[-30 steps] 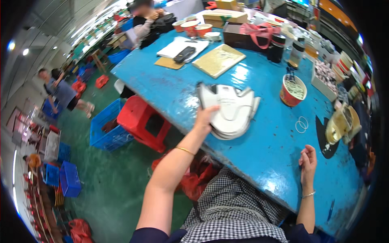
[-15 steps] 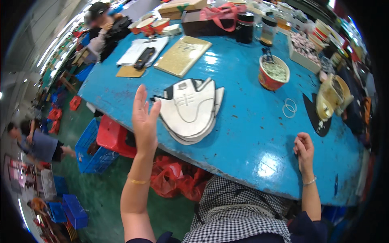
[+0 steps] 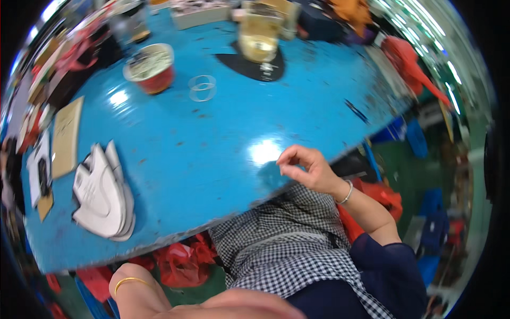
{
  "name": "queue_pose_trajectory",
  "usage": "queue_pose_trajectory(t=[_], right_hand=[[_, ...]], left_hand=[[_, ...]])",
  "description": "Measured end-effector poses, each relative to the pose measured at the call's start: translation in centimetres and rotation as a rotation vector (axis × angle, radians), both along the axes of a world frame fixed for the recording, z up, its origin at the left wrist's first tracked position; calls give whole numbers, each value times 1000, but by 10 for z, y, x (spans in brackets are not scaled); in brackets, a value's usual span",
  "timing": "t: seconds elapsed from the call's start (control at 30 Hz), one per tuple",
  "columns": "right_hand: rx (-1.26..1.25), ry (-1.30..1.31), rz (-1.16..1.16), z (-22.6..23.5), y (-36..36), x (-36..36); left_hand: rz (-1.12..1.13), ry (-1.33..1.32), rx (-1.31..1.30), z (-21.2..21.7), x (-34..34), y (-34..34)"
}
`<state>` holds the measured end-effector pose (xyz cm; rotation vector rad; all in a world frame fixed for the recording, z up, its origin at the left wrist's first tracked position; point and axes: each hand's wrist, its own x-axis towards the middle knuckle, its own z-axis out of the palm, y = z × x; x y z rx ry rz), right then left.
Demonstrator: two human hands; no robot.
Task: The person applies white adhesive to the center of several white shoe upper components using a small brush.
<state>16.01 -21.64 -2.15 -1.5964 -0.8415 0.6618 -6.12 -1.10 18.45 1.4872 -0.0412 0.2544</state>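
My right hand hovers over the table's near edge, a silver bracelet at its wrist. Its fingers curl round towards the thumb in a loose pinch, and nothing shows between them. At the lower edge is my left forearm with a gold bracelet; close, blurred skin runs along the bottom, and no fingers can be made out. On the left of the blue table lies a small stack of white, dark-edged cut shoe-upper pieces, touched by neither hand.
A paper bowl of pale food and clear rings stand farther back. A yellowish container rests on a black flat piece. A pen-like dark tool lies at right, a tan board at left. Red bags hang below the edge.
The view has swung to the right, so the white stack sits farther left. My left hand, raised with spread fingers before, has dropped to the lower edge. My right hand remains curled.
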Motion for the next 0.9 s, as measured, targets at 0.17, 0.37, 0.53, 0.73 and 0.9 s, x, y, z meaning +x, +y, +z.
queue_pose_trajectory(t=[0.17, 0.37, 0.53, 0.73, 0.9], right_hand=[[-150, -15, -169, 0, -96, -58], [-217, -18, -379, 11, -170, -96], [-256, 177, -958, -3, -293, -81], [-607, 195, -1214, -77, -443, -79], [-926, -38, -544, -112, -432, -70]], left_hand=[[43, 348, 276, 39, 21, -34], [-338, -215, 27, 10, 62, -62], [-800, 286, 488, 70, 104, -73], [-592, 142, 186, 35, 118, -132], [-779, -138, -122, -65, 152, -182]])
